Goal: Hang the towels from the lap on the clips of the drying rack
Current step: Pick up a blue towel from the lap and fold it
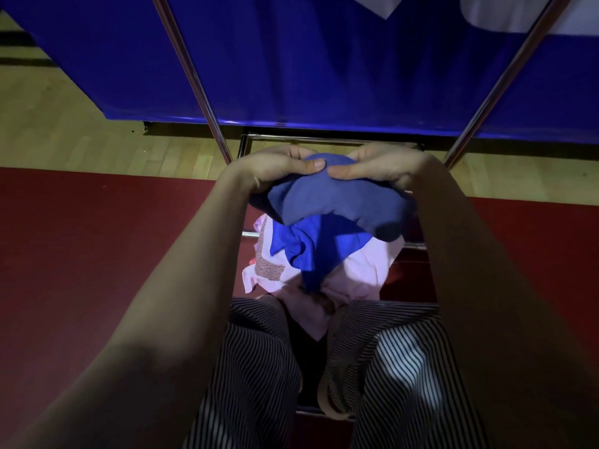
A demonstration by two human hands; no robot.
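Towels on lap: pink towel (356, 267) and bright blue towel (311, 251) lay heaped between the knees, waiting their turn.
Left hand (282, 170): gripped the dark blue towel (334, 205) at its top edge, thumb over the fold.
Dark blue towel: hung bunched just above the heap, probably held so to find a hem.
Right hand (382, 166): pinched the same edge.
Drying rack (194, 82): stood ahead; clips out of view.

Both hands, left (278, 168) and right (385, 168), grip a bunched dusty-blue towel (334, 205) above the lap.
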